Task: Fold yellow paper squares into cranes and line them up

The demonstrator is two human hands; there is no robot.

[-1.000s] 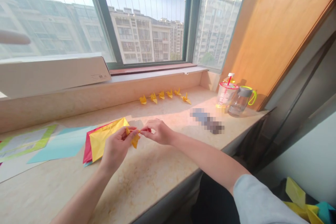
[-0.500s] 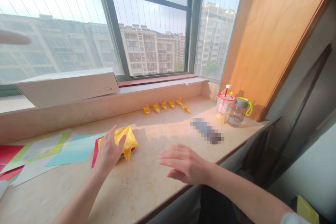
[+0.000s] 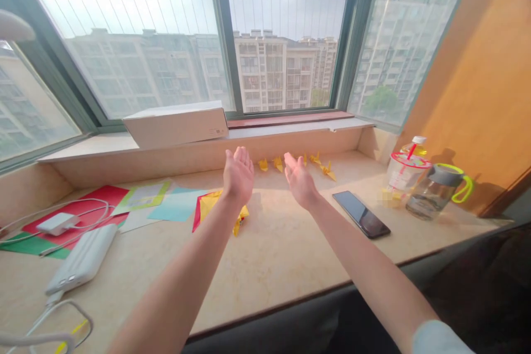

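Note:
My left hand (image 3: 238, 172) and my right hand (image 3: 300, 180) are raised above the marble sill (image 3: 265, 265), palms up, fingers stretched out, holding nothing. Below my left forearm a yellow folded paper piece (image 3: 239, 220) lies on a stack of yellow and red paper sheets (image 3: 204, 206). A row of small yellow paper cranes (image 3: 319, 163) stands along the back of the sill, just beyond my fingertips and partly hidden by them.
A black phone (image 3: 361, 213) lies right of my right arm. A pink-lidded cup (image 3: 404, 170) and a clear jug with a green handle (image 3: 437, 190) stand far right. A white box (image 3: 176, 124) sits on the window ledge. Coloured sheets (image 3: 141, 197), a power bank (image 3: 82, 258) and cables lie left.
Both hands let go of the yellow folded paper, which now lies on the stack, and rose palms up toward the window. The view swung left and up.

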